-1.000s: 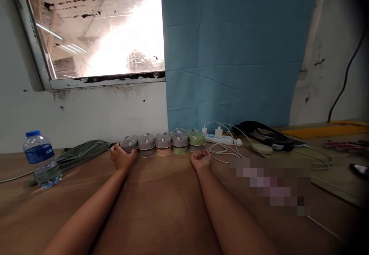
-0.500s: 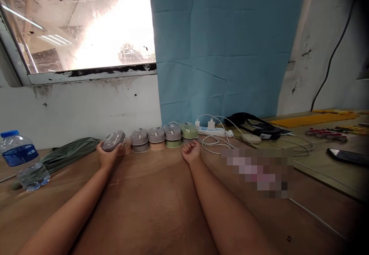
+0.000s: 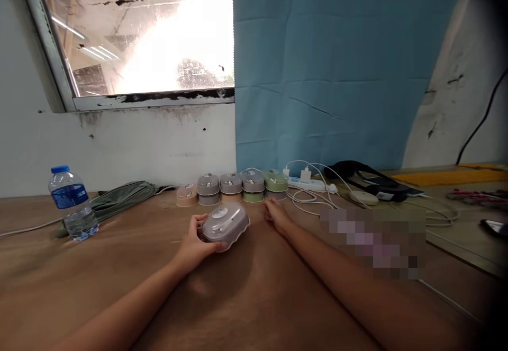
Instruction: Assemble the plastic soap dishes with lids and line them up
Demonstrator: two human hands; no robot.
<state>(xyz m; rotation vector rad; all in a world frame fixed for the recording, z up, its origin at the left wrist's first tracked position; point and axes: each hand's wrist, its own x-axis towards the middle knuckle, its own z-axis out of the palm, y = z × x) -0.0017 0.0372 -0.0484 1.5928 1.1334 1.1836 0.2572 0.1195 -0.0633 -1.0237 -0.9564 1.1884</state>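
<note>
gray lidded box (image 3: 227, 224) is tilted over the worktop (image 3: 246, 308), long axis slanting away rightward, left hand (image 3: 198, 244) spread round its left end, holding it. right hand (image 3: 278, 215) is apart, off to the box's right, kinda curled but blurry, can't tell if it's got anything.

I count ten boxes (image 3: 227, 222), one bottle (image 3: 70, 197), one power strip (image 3: 311, 184), two upright plugs (image 3: 305, 175) and my two hands (image 3: 196, 245).

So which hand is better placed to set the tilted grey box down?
Probably the left hand: it holds the grey box. The right hand is apart from that box, nearer the green-topped stack.
</note>
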